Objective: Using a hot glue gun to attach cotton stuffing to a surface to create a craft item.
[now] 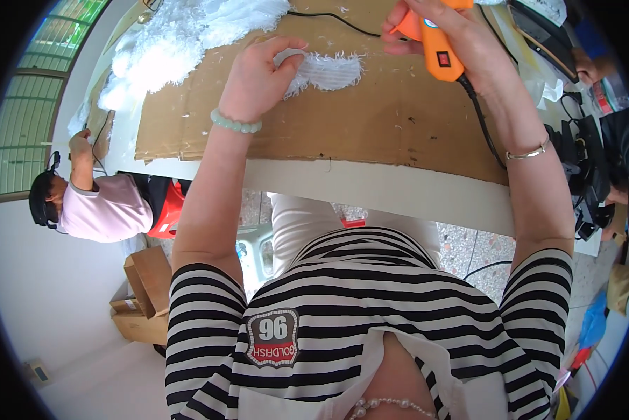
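Note:
My left hand point(262, 77) is at the upper middle, its thumb and index finger curled round the left end of a small white fringed fabric strip point(335, 73). The strip lies on a brown cardboard sheet point(412, 133), its frayed edges sticking out. At the upper right my right hand point(461, 35) grips an orange glue gun point(442, 56) with a red rocker switch. Its black cord hangs from the handle end past my wrist. The gun's nozzle is out of sight.
A heap of white fluffy fabric point(167, 59) covers the far left of the table. Another black cable point(335, 21) crosses the cardboard's far part. A person in a pink shirt point(108, 206) works at left. A dark tray-like object point(542, 38) and black equipment point(587, 175) stand at right.

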The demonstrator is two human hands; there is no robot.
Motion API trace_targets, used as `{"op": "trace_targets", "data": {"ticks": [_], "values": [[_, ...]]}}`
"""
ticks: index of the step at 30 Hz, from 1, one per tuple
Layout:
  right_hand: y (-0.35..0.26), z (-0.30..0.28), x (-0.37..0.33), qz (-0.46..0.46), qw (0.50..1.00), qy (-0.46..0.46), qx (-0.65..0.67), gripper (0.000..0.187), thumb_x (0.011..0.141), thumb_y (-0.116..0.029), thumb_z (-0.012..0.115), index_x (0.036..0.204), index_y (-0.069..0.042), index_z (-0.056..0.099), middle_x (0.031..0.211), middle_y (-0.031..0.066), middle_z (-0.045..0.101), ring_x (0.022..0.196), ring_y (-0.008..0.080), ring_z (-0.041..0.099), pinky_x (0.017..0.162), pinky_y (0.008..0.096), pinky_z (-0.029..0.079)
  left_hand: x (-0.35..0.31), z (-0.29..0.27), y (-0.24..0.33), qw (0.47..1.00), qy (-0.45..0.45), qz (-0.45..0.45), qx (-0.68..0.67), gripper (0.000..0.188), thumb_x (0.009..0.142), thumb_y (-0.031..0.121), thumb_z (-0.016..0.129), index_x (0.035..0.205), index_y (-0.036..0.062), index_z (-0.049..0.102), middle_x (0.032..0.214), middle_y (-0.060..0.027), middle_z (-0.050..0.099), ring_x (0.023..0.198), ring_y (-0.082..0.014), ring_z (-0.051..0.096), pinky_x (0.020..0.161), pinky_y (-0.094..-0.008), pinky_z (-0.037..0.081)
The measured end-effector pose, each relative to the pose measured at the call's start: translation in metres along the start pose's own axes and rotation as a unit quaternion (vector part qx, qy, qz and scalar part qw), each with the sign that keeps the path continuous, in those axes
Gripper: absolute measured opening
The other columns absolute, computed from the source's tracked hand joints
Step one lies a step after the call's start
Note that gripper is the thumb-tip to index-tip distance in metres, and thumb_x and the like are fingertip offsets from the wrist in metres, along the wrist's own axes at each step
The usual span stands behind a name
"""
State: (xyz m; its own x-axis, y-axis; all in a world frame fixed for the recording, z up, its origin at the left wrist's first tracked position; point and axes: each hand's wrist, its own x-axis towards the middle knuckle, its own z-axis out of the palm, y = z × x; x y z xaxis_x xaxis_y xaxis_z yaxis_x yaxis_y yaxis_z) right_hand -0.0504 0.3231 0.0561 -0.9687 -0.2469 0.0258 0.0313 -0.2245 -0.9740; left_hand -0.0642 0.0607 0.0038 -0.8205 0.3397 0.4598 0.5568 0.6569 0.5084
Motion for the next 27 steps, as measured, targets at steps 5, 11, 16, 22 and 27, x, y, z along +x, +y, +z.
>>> {"op": "trace_targets", "data": {"ticks": [5, 11, 16, 22, 27], "values": [[-0.007, -0.025, -0.012, -0.026, 0.989, -0.069, -0.130, 0.035, 0.090, -0.034, 0.060, 0.106, -0.003, 0.059, 0.085, 0.0058, 0.063, 0.077, 0.0160, 0.061, 0.070, 0.0293, 0.051, 0.015, 0.004, 0.002, 0.998, -0.060, 0.008, -0.015, 0.024, 0.077, 0.019, 0.067, 0.097, 0.0072, 0.068, 0.080, -0.0117, 0.065, 0.065, -0.0253, 0.056, 0.063, -0.0357, 0.047], [0.002, -0.033, -0.044, -0.025, 0.950, -0.101, -0.294, 0.034, 0.090, -0.036, 0.061, 0.097, -0.003, 0.060, 0.083, 0.0023, 0.061, 0.080, 0.0113, 0.057, 0.074, 0.0263, 0.046, 0.017, 0.020, -0.005, 0.989, -0.065, 0.111, 0.068, 0.026, 0.072, 0.024, 0.071, 0.095, 0.0116, 0.069, 0.080, -0.0070, 0.065, 0.086, -0.0256, 0.056, 0.079, -0.0383, 0.045], [0.005, -0.021, -0.057, 0.027, 0.903, -0.069, -0.422, 0.038, 0.087, -0.036, 0.065, 0.101, -0.001, 0.061, 0.083, 0.0006, 0.061, 0.074, 0.0082, 0.052, 0.067, 0.0238, 0.043, 0.009, 0.022, -0.006, 0.991, -0.030, 0.106, 0.078, 0.024, 0.071, 0.025, 0.071, 0.093, 0.0149, 0.068, 0.085, -0.0039, 0.066, 0.099, -0.0269, 0.053, 0.090, -0.0438, 0.038], [0.012, -0.010, -0.056, 0.011, 0.901, -0.048, -0.431, 0.038, 0.085, -0.037, 0.067, 0.101, -0.002, 0.061, 0.072, -0.0050, 0.050, 0.065, 0.0053, 0.043, 0.057, 0.0214, 0.036, 0.010, 0.017, 0.003, 0.982, -0.029, 0.151, 0.109, 0.027, 0.073, 0.019, 0.070, 0.098, 0.0132, 0.065, 0.093, -0.0072, 0.063, 0.099, -0.0263, 0.054, 0.090, -0.0394, 0.041], [0.017, -0.006, -0.054, 0.013, 0.903, -0.037, -0.428, 0.036, 0.086, -0.036, 0.067, 0.099, -0.003, 0.060, 0.071, -0.0055, 0.048, 0.064, 0.0050, 0.041, 0.056, 0.0208, 0.035, 0.012, 0.000, 0.019, 0.985, -0.037, 0.142, 0.092, 0.018, 0.072, 0.010, 0.066, 0.090, 0.0079, 0.063, 0.087, -0.0078, 0.062, 0.092, -0.0267, 0.056, 0.083, -0.0371, 0.044]]}}
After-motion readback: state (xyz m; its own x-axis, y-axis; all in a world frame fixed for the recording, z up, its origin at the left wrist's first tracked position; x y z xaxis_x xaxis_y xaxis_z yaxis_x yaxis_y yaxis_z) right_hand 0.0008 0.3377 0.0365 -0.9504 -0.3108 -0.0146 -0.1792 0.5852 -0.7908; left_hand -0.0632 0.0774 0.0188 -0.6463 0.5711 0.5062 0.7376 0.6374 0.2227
